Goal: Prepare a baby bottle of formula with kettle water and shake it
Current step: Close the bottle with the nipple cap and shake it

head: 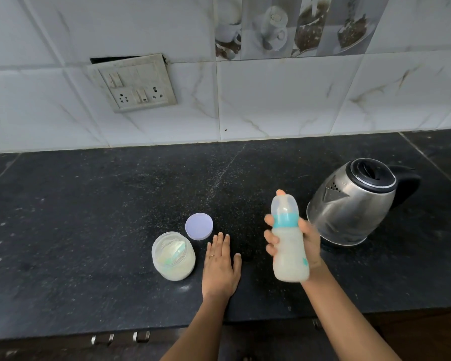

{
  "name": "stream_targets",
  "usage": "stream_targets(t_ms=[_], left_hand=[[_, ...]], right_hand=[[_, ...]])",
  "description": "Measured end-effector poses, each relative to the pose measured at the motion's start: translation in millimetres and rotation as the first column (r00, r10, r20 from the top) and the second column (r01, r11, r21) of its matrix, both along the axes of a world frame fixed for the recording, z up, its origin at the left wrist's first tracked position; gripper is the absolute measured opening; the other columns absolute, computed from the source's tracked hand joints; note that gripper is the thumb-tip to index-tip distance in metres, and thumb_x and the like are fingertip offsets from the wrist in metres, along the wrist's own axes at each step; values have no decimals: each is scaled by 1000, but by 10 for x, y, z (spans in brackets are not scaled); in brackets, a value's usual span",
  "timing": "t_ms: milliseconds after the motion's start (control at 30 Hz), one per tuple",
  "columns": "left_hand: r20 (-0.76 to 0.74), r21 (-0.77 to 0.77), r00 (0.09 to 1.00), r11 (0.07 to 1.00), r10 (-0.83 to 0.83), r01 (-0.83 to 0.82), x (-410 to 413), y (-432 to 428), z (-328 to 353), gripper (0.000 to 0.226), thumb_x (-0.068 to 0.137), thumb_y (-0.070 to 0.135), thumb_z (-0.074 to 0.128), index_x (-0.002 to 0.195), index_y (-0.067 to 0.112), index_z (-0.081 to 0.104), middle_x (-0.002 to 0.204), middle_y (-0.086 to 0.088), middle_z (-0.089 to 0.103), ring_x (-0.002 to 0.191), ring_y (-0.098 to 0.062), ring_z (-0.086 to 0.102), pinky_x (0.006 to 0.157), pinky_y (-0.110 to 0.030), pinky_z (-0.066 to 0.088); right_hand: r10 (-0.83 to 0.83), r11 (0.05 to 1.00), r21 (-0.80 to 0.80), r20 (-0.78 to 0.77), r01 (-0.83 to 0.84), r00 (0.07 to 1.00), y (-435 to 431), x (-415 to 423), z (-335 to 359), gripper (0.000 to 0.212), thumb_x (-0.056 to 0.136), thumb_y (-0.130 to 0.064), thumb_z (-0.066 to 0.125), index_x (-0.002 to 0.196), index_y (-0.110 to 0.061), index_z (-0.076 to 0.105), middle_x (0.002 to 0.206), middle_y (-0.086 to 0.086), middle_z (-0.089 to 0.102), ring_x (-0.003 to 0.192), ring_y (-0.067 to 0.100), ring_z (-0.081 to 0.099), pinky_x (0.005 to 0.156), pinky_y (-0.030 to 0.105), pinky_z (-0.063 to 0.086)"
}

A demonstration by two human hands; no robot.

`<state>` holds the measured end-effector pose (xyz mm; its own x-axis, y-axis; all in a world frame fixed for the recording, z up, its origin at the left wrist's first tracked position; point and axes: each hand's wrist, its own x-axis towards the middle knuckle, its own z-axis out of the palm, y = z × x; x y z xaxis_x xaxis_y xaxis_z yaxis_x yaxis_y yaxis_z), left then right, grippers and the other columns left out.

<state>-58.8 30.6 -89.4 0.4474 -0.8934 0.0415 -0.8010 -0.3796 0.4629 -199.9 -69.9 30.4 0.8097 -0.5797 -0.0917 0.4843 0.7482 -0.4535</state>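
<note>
My right grip (310, 243) wraps the capped, milky bottle (289, 251), nearly upright, just left of the kettle (354, 204). Left grip (220, 264) lies flat, fingers straight, on the desk (89, 217) beside the open formula jar (173, 256); lid (199, 226) just behind.

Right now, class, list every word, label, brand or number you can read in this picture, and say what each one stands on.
No text can be read anywhere.
bottle: a small teal mark near its base, too blurred to read.
kettle: no label shows.
jar and lid: plain.
switch plate: no legible lettering.
picture tiles: cups and spoons, no words.
</note>
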Motion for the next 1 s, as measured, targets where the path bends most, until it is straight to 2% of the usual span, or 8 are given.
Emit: stream_targets(t_ms=[133, 300, 400, 467, 633, 800, 900, 1000], left_hand=[[3, 2, 1000, 1000, 2, -2, 4, 12, -9, 73, 89, 51, 9, 150, 13, 24, 159, -4, 18, 148, -14, 7, 117, -26, -7], [-7, 11, 1000, 1000, 10, -10, 3, 5, -23, 74, 88, 52, 8, 150, 15, 22, 159, -3, 16, 148, -14, 5, 117, -26, -7], [2, 10, 1000, 1000, 6, -6, 0, 3, -11, 74, 88, 52, 8, 150, 15, 22, 159, -3, 16, 148, -13, 4, 117, -25, -8], [-3, 6, 1000, 1000, 5, -5, 2, 9, -7, 74, 88, 52, 8, 150, 15, 22, 159, -3, 16, 148, -12, 4, 117, -25, -7], [6, 3, 1000, 1000, 6, -6, -2, 5, 1, 73, 88, 51, 9, 150, 15, 24, 159, -3, 17, 147, -13, 6, 117, -25, -8], [13, 21, 1000, 1000, 5, -5, 1, 7, -4, 74, 88, 52, 7, 151, 16, 21, 160, -2, 15, 148, -12, 4, 116, -24, -9], [12, 19, 1000, 1000, 7, -8, 2, 4, -7, 74, 88, 52, 8, 150, 15, 22, 159, -3, 16, 148, -13, 5, 117, -25, -8], [5, 10, 1000, 1000, 6, -7, -3, 4, 9, 75, 88, 52, 7, 150, 15, 23, 159, -3, 17, 147, -13, 5, 116, -24, -9]], right_hand=[[-79, 955, 292, 98, 48, 992, -146, 26, -29, 72, 66, -27, 86, 126, -7, 51, 103, 11, 63, 76, 21, 68, 65, 35, 60], [28, 1000, 5, -23, -28, 999, -22, 10, 44, 52, 86, -32, 66, 127, -6, 45, 107, 14, 59, 79, 21, 65, 69, 31, 58], [-75, 970, 231, 13, 70, 997, -79, 100, 1, 80, 58, -27, 90, 125, -7, 52, 95, 10, 67, 71, 20, 69, 61, 32, 60], [-106, 934, 349, 46, 83, 993, -108, 101, -53, 86, 57, -25, 91, 130, -8, 50, 101, 12, 68, 75, 22, 70, 63, 35, 60], [45, 998, -33, 26, -44, 999, -7, 13, 12, 60, 88, -35, 64, 132, -14, 30, 110, 13, 60, 80, 22, 65, 69, 32, 58], [-170, 949, 272, 13, 160, 985, -98, 78, 77, 60, 79, -30, 65, 130, -4, 47, 106, 16, 61, 84, 26, 67, 71, 45, 59], [-124, 984, 126, -32, 127, 992, -76, 42, 118, 66, 74, -19, 70, 132, -8, 39, 109, 17, 57, 91, 28, 65, 82, 51, 54], [70, 997, 1, 107, -71, 992, -96, 0, 63, 69, 74, -21, 78, 123, -9, 31, 102, 16, 57, 87, 25, 64, 75, 39, 58]])
